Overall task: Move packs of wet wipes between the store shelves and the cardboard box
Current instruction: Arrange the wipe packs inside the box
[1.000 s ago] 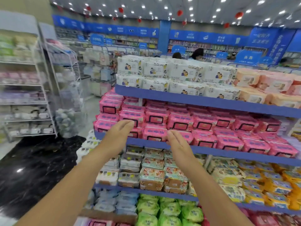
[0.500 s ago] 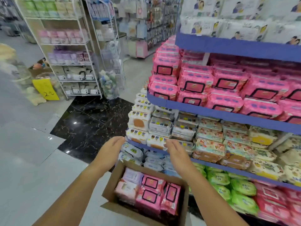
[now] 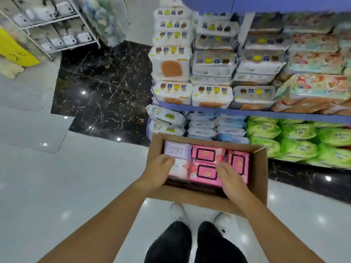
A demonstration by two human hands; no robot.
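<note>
A cardboard box (image 3: 260, 173) stands open on the floor in front of the shelves. It holds several pink wet wipe packs (image 3: 206, 154) and paler pink packs (image 3: 177, 149) at its left. My left hand (image 3: 158, 170) reaches into the box's left side, fingers lying over a pale pack. My right hand (image 3: 228, 177) reaches in at the middle, fingers spread over a pink pack (image 3: 206, 172). Neither hand visibly grips a pack. The blue store shelves (image 3: 247, 112) rise behind the box, stacked with white, blue and green packs.
My feet in white shoes (image 3: 177, 213) stand just behind the box. A white wire rack (image 3: 57, 25) stands at the far left beside a yellow sign (image 3: 15, 50). Green packs (image 3: 298, 137) fill the bottom shelf to the right of the box.
The view has tilted down from the pink shelf to the box. Both hands have dropped from shelf height into the box.
</note>
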